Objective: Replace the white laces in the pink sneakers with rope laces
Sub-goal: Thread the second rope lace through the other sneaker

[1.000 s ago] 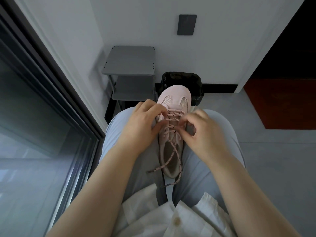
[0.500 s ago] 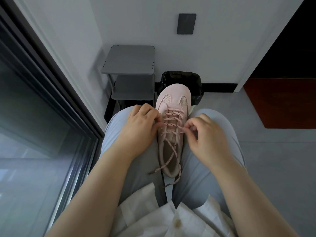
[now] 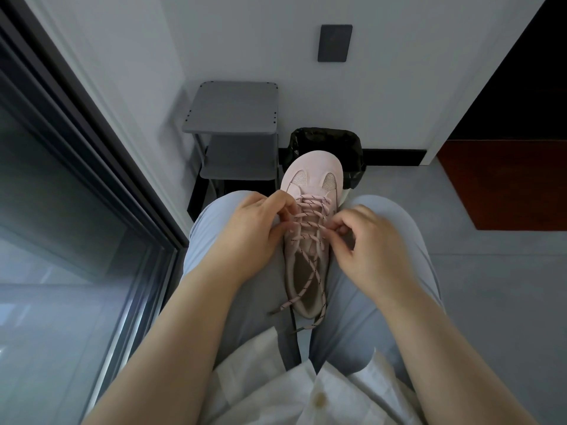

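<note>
- Pink sneaker [image 3: 313, 176] wedged between our thighs [image 3: 352, 326], toe towards the black bin [image 3: 349, 148].
- Glass door [image 3: 61, 225] close on the left; open floor [image 3: 491, 286] on the right.
- Left hand [image 3: 254, 228] and right hand [image 3: 371, 243] each pinch the rope lace [image 3: 310, 223] at mid-eyelets, one on either side.

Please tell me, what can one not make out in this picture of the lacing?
Head view:
- Left hand fingertips: curled under, against the sneaker.
- Right hand grip on the lace: covered by its own fingers.
- Sneaker's sole: hidden between the thighs.
- Bin: partly behind the sneaker's toe.
</note>
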Demonstrator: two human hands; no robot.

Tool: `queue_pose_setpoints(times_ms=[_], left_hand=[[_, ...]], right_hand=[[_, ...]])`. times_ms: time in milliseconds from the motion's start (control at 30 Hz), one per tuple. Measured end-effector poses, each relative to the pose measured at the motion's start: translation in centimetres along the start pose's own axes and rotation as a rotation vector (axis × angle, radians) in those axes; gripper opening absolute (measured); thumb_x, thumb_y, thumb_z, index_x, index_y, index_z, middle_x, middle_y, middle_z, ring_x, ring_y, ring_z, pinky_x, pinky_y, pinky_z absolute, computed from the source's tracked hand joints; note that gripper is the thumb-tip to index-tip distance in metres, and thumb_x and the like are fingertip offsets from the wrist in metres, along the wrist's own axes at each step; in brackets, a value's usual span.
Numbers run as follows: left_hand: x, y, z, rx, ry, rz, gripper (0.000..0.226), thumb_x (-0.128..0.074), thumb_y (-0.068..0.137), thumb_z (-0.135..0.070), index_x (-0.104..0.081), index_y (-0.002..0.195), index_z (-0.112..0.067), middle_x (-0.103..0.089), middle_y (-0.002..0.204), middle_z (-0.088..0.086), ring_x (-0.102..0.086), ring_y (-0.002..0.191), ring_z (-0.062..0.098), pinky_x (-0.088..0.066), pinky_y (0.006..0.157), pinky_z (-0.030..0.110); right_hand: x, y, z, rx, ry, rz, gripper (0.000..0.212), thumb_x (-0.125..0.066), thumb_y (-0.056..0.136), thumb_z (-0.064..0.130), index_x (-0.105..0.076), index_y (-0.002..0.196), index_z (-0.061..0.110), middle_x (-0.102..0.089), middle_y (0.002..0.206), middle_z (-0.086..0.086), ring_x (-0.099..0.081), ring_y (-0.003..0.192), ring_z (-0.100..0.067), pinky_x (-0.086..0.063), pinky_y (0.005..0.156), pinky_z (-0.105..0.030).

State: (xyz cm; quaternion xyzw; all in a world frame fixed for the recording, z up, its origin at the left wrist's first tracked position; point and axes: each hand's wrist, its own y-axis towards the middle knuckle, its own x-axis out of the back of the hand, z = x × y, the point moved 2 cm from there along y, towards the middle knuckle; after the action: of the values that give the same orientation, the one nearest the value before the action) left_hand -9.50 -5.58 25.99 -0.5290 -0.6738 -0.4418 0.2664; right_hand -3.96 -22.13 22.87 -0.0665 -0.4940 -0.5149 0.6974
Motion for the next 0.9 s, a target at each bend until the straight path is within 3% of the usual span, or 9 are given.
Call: queue_pose_setpoints(times_ms=[100,233,333,533,700,900], left_hand=[[-0.8,0.0,0.6,-0.053,0.021,-0.021,0.014,-0.069,0.08,-0.023,-0.064,0.09,-0.015,-0.06,0.083,-0.011,-0.051,0.083,0.018,-0.026,0.077,0.0],[-1.8,-0.1,1.3,-0.029,0.061,0.015,0.036,-0.055,0.073,-0.058,-0.066,0.076,-0.024,-0.058,0.086,-0.006,-0.049,0.085,0.02,-0.04,0.078,0.029],[-2.0,0.0,1.4,-0.021,0.101,0.061,0.034,-0.058,0.072,-0.057,-0.066,0.072,-0.024,-0.057,0.085,-0.005,-0.05,0.086,0.023,-0.045,0.077,0.04],[-1.1,-0.5,2.7,-0.034,0.097,-0.025,0.041,-0.042,0.079,-0.055,-0.063,0.073,-0.02,-0.044,0.089,-0.016,-0.039,0.088,0.015,-0.032,0.079,0.031],[-1.4,-0.3,2.6,-0.038,0.07,0.078,0.043,-0.041,0.075,-0.064,-0.063,0.083,-0.028,-0.057,0.096,-0.017,-0.043,0.102,0.013,-0.025,0.09,0.027],[-1.1,-0.5,3.2,-0.047,0.065,-0.026,0.041,-0.045,0.075,-0.06,-0.065,0.07,-0.025,-0.049,0.076,-0.019,-0.039,0.087,0.011,-0.028,0.079,0.029]], right_hand=[[0.1,-0.1,0.5,0.025,-0.001,0.014,0.016,-0.075,0.074,0.027,-0.063,0.08,0.018,-0.055,0.077,0.008,-0.051,0.063,-0.011,-0.042,0.054,-0.026],[-0.3,-0.1,0.9,0.045,-0.103,0.049,0.019,-0.077,0.072,0.033,-0.064,0.075,0.019,-0.058,0.075,0.004,-0.056,0.061,-0.018,-0.037,0.055,-0.023],[-0.3,-0.1,0.8,0.02,-0.077,0.068,0.012,-0.074,0.074,0.023,-0.064,0.072,0.018,-0.057,0.073,0.004,-0.056,0.061,-0.019,-0.04,0.055,-0.025],[0.4,-0.6,-0.1,-0.016,-0.087,0.052,0.016,-0.075,0.074,0.021,-0.06,0.068,0.02,-0.049,0.068,0.01,-0.052,0.059,-0.013,-0.035,0.058,-0.025],[0.3,-0.6,0.5,0.004,-0.109,0.051,0.016,-0.076,0.073,0.032,-0.062,0.073,0.024,-0.052,0.071,0.014,-0.053,0.063,-0.009,-0.037,0.062,-0.025],[0.4,-0.8,0.1,-0.003,-0.09,0.044,0.017,-0.074,0.076,0.027,-0.06,0.067,0.021,-0.052,0.067,0.009,-0.052,0.059,-0.013,-0.037,0.063,-0.027]])
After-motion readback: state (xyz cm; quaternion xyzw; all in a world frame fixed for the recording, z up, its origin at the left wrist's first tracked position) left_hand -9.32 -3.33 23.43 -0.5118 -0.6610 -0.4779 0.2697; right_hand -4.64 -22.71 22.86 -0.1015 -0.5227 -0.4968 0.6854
